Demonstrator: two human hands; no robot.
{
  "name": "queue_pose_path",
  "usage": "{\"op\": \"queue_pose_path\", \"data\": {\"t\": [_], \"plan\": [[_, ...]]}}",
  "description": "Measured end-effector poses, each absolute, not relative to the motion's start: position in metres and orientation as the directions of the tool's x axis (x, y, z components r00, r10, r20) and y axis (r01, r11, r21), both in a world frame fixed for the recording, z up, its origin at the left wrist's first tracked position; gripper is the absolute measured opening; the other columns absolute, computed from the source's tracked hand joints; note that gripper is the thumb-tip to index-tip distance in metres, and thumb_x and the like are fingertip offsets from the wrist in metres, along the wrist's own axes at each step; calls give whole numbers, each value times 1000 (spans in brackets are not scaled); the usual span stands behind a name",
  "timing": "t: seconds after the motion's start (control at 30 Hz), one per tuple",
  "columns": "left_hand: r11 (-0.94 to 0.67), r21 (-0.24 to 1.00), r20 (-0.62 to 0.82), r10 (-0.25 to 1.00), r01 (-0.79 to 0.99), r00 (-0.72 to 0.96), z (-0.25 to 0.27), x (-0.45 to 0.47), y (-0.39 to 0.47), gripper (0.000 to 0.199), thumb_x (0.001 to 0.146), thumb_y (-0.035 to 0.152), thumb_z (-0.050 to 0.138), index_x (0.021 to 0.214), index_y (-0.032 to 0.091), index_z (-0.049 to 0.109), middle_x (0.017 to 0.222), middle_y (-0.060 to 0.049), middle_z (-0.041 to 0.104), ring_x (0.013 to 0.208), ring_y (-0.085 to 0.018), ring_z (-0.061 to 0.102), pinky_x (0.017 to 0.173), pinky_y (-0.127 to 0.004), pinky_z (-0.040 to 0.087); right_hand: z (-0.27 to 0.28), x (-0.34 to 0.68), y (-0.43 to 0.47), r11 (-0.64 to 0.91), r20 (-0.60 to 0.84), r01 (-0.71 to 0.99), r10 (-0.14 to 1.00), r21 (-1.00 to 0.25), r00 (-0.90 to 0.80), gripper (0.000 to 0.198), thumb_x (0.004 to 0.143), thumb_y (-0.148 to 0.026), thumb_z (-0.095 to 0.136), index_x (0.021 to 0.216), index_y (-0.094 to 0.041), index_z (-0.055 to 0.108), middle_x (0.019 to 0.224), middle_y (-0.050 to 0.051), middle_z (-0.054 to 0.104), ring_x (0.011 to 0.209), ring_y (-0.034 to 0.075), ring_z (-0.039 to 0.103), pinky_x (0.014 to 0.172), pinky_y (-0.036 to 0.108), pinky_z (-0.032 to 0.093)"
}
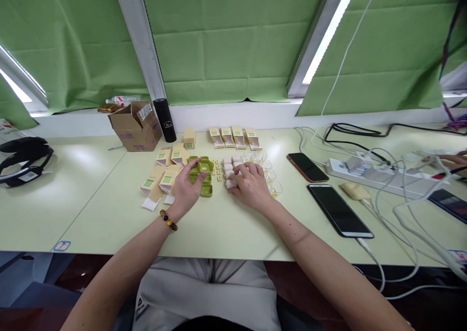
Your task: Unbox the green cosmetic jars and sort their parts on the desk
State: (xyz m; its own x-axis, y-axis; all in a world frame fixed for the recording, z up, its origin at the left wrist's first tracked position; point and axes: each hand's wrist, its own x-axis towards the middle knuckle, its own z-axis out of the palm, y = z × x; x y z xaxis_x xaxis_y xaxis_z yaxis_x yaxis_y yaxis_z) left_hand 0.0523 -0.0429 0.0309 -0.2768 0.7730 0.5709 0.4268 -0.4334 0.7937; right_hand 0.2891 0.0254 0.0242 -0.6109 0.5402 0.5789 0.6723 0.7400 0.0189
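My left hand (pixel 188 185) grips a small green box (pixel 206 166) between thumb and fingers, a little above a group of similar green boxes (pixel 206 190). My right hand (pixel 252 184) reaches over a block of small whitish-pink cylinders (pixel 228 167). Its thumb and fingers close around a white cylinder (pixel 230 183) at the near end, partly hidden by the fingers. Between the hands lie rows of tiny yellow pieces (pixel 218 171). Clear plastic cups (pixel 269 174) with yellow bits stand right of my right hand, partly covered by it.
Opened small cartons (pixel 151 182) lie at left, with more cartons (pixel 233 137) behind. A cardboard box (pixel 135 126) and black bottle (pixel 165 120) stand at the back. Phones (pixel 340 210), a power strip (pixel 383 177) and cables fill the right. Another person's hand (pixel 450 160) shows far right.
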Motion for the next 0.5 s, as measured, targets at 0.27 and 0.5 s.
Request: {"op": "queue_pose_path", "data": {"t": [0.27,0.5], "plan": [[-432,820,547,787,376,-286,32,53,-42,47,94,45,72,136,26,65,136,-10,70,129,-27,66,112,-43,55,36,296,22,748,633,662,535,-46,-560,35,81,-34,80,114,-23,73,121,13,65,119,38,48,98,52,39],[-470,870,493,828,148,-268,38,55,-40,53,89,47,79,132,20,63,134,-14,70,128,-26,67,113,-43,54,62,284,15,834,869,540,345,-111,-356,30,93,-31,65,122,-23,65,112,13,67,109,34,58,93,50,46]]}}
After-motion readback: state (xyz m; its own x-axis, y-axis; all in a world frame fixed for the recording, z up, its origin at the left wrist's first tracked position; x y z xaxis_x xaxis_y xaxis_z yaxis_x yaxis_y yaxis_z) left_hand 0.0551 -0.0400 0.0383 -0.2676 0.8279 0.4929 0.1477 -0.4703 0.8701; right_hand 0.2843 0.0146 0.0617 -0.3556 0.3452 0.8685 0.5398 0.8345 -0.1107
